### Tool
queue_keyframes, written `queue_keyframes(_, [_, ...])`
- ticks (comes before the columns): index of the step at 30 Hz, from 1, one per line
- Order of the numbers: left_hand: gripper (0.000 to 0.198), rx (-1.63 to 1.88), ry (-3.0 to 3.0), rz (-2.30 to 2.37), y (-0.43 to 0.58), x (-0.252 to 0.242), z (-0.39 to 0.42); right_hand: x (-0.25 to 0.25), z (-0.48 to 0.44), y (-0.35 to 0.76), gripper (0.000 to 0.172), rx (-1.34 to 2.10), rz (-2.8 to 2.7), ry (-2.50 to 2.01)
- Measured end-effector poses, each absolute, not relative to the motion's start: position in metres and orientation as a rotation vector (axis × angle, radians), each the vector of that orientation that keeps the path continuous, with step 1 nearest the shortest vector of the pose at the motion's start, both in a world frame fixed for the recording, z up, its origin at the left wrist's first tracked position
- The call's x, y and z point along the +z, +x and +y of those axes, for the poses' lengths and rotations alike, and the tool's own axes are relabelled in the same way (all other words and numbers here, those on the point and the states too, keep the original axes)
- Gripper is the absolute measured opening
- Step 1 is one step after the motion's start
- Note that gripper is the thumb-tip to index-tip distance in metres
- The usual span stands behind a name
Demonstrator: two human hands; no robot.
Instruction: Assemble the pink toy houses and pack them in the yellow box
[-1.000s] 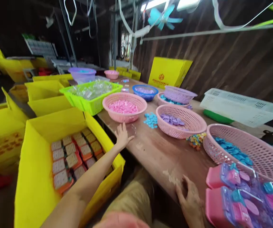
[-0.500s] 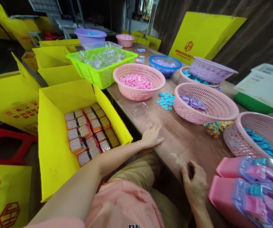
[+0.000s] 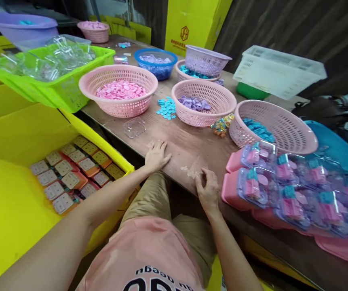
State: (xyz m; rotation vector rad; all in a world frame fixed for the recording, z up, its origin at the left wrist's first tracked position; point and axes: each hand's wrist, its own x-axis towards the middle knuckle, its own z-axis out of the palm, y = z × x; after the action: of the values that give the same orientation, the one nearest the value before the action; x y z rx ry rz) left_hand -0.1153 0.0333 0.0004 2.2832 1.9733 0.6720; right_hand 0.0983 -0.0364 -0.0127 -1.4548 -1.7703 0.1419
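While the left hand (image 3: 156, 157) lies palm down on the tabletop (image 3: 176, 139), near the clear shell (image 3: 135, 127) and to its right on the person's side, its grip is slack, fingers and thumb spread apart. Farther right of the shell, the right hand (image 3: 207, 186) is at the tabletop's near edge, fingers curled, its grip parted with the thumb off the forefinger; whether it touches the wood cannot be told. The shell itself lies on the tabletop, apart from both hands. Behind it stands a pink basket (image 3: 122, 107) of pink pieces (image 3: 121, 90); beyond it to the right are loose blue pieces (image 3: 166, 108), then a second basket (image 3: 195, 117) of purple pieces (image 3: 193, 103). Well to its right, pink boxes (image 3: 237, 189) with clear tops sit in rows. Left of it and lower, a yellow carton (image 3: 7, 190) holds packed boxes (image 3: 70, 180); left and farther off is a green crate (image 3: 73, 95).
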Motion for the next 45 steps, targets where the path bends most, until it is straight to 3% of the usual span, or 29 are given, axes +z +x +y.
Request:
queue_keyframes(20, [0.045,0.692,2.393,2.078,-0.121,-0.014,0.034,-0.042,-0.028,0.094,0.018,0.042,-1.614,-1.311])
queue_keyframes(32, [0.037,0.583,2.792,1.912,-0.145,-0.028,0.044,-0.019,-0.038,0.077,0.026,0.209,-1.666,-1.522])
queue_keyframes(37, [0.037,0.557,2.822,1.803,-0.150,-0.031,0.051,-0.009,-0.050,0.073,0.030,0.086,-1.759,-1.418])
queue_keyframes(41, [0.051,0.973,2.559,1.615,-0.110,-0.001,0.073,0.003,-0.070,0.080,0.032,-0.281,-1.866,-1.123])
queue_keyframes(45, [0.060,1.063,2.680,0.986,-0.030,0.072,0.081,0.032,-0.087,0.100,0.035,-0.581,-1.655,-1.395])
